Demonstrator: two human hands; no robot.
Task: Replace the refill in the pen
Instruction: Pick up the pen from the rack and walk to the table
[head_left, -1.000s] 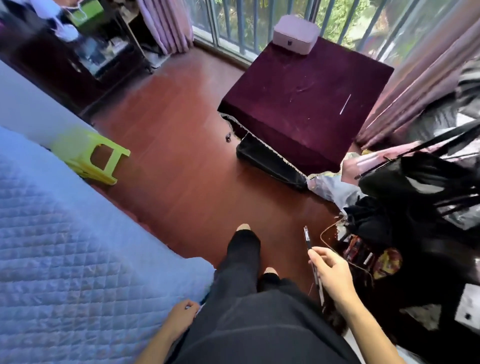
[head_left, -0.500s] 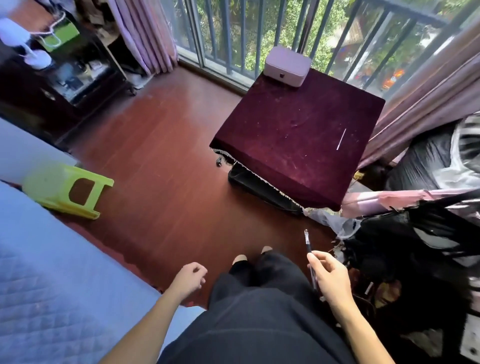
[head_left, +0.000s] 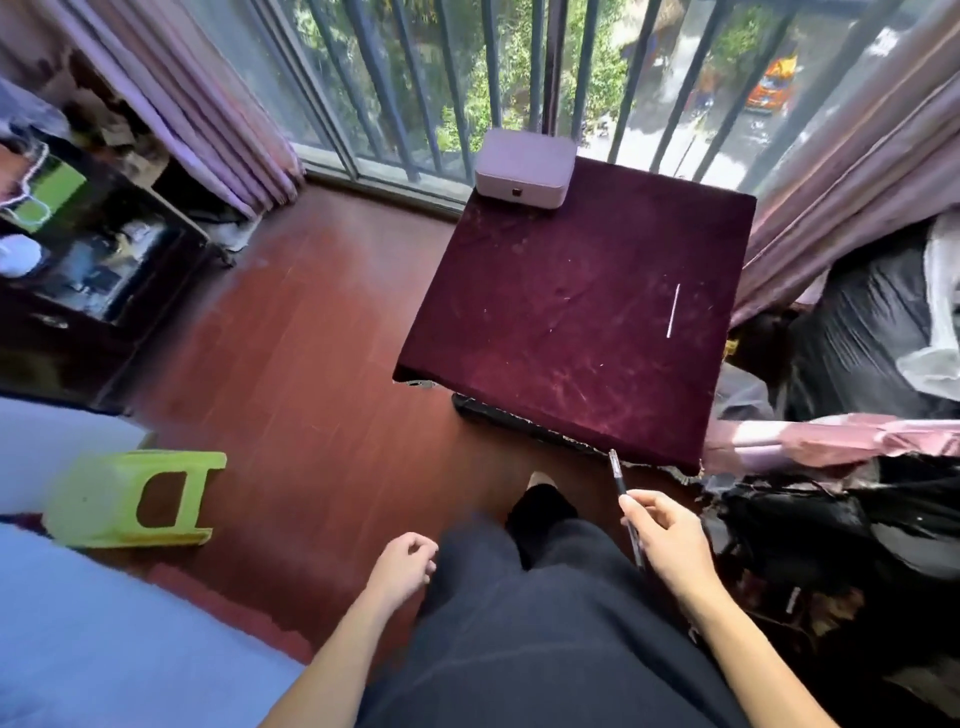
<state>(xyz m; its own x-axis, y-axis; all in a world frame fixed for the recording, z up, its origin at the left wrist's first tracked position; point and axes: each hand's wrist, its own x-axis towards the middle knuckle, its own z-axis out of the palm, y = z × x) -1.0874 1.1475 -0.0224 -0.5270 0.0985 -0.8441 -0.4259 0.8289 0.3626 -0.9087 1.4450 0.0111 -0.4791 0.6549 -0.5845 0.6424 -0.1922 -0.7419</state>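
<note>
My left grip (head_left: 402, 564) hangs empty beside my dark trouser leg, fingers loosely curled, above the red-brown wooden floor (head_left: 291, 364). Off to its left lies a lime-green plastic stool (head_left: 130, 501) tipped on its side. To its right, my right grip (head_left: 670, 535) pinches the slim black pen (head_left: 621, 486), tip pointing away from me. Beyond that grip stands the worktop draped in maroon velvet (head_left: 571, 322), carrying a thin white refill (head_left: 673, 310) up and right of the pen, and a pale lilac box (head_left: 524, 167) at its far edge.
</note>
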